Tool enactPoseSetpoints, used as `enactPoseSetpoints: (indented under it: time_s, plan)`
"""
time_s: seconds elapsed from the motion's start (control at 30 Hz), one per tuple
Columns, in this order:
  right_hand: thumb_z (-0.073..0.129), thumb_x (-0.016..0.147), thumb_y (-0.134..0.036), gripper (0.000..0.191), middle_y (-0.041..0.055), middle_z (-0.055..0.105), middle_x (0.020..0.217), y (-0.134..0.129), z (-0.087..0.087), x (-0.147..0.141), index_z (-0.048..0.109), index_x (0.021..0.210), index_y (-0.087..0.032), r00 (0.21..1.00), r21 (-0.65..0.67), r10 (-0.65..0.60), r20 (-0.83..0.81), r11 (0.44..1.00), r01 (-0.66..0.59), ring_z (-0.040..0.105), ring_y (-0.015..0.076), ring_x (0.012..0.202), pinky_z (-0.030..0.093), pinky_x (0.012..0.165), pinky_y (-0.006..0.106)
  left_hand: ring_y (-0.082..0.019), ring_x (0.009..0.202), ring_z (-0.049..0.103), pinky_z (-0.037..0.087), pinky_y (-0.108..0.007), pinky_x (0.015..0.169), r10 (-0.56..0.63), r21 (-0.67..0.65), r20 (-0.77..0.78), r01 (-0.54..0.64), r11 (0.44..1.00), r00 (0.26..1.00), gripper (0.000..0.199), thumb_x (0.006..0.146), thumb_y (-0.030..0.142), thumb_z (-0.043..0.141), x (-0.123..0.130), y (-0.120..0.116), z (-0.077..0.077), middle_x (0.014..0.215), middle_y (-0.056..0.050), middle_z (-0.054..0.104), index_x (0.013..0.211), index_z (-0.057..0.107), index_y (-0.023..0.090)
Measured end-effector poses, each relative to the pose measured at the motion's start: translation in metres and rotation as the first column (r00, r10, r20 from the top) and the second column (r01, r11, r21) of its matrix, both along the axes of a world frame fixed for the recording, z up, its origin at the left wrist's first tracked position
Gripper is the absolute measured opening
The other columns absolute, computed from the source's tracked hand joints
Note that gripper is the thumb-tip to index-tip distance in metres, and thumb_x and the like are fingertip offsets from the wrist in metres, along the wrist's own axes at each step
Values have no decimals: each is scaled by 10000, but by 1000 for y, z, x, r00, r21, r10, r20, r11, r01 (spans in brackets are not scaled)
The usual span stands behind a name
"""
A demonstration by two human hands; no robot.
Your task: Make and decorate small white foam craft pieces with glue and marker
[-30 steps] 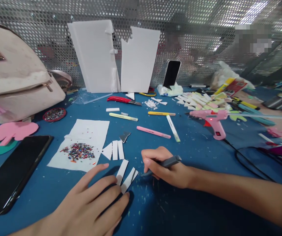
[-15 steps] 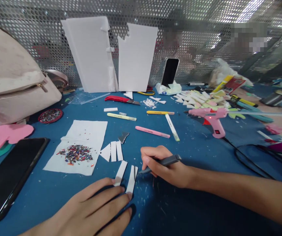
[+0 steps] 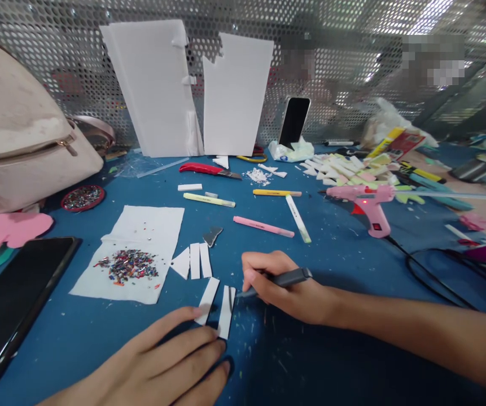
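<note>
My left hand [image 3: 175, 355] lies with fingers spread on the table, its fingertips at the lower ends of two white strips. The index finger touches the left strip [image 3: 209, 298]; the middle and ring fingers are by the lower end of the right strip [image 3: 226, 318]. A narrow grey mark or shadow shows near the top of the right strip. My right hand [image 3: 283, 285] is closed around a dark grey marker pen [image 3: 292, 277], its tip pointing left beside that strip. Just beyond are two more white strips [image 3: 200, 260] and a white triangle [image 3: 181, 263].
Beads lie on a paper sheet [image 3: 160, 220], beside a black phone [image 3: 22, 304]. Several highlighters, including a pink one [image 3: 263, 226], lie ahead, with a red utility knife [image 3: 202, 168] behind. A pink glue gun [image 3: 363, 197] and its cable [image 3: 424, 285] occupy the right.
The right strip stands slightly more upright, and the fingers of my left hand sit a little lower against it. The view has shifted slightly. My right hand keeps nearly the same place and grip.
</note>
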State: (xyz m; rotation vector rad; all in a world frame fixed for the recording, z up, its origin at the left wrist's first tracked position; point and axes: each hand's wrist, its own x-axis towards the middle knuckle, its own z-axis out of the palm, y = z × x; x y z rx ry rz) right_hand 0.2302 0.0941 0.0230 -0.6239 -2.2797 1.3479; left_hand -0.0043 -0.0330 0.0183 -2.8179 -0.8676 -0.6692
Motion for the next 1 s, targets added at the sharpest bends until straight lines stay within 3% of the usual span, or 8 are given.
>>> enactPoseSetpoints:
  time_s: [0.1,0.23,0.43,0.53,0.7,1.0]
  plan:
    - [448,1024,-377,371,-34,471,633,0,0,0,552,752,-147,999,-28,-16,-30,999,15,422,86,551,303,517,229,-119,1139,613,210,-394,1243,-7,-21,-12,6,1000,1000,360,1088,227,372,1,3,2,1175,67,725,1127,728,262]
    - [453,1024,-413,384,-32,483,612,0,0,0,546,763,-146,994,-120,-77,-82,991,67,426,82,524,317,494,212,-138,1113,627,240,-380,1227,-7,67,31,5,998,999,332,1072,231,410,1,4,3,1143,55,737,1095,742,247]
    - [511,1007,-408,297,-1,604,656,3,2,1,527,862,-150,999,-251,-28,-39,968,17,567,101,585,403,547,203,-135,1094,638,187,-373,1242,182,-39,119,-179,983,976,317,1071,334,441,3,0,-7,1120,59,748,1094,742,239]
    - [466,1022,-352,279,-6,590,639,4,4,1,511,828,-157,1000,-213,-24,4,977,24,545,95,571,405,550,204,-136,1112,634,171,-375,1249,172,-37,105,-169,985,979,304,1062,364,462,2,1,-13,1149,67,739,1115,736,244]
    - [432,1010,-258,234,-17,562,642,3,4,2,509,809,-166,996,-102,-16,82,995,25,510,91,566,394,529,205,-147,1123,633,197,-413,1247,125,8,108,-126,992,986,343,1084,253,390,-2,5,-19,1172,49,728,1124,728,213]
    - [446,986,-224,201,-53,478,622,3,5,1,461,789,-183,992,-38,-13,127,999,18,406,74,528,313,491,214,-143,1105,647,267,-404,1226,126,53,120,-133,990,985,339,1072,197,389,1,6,-19,1158,52,728,1098,727,212]
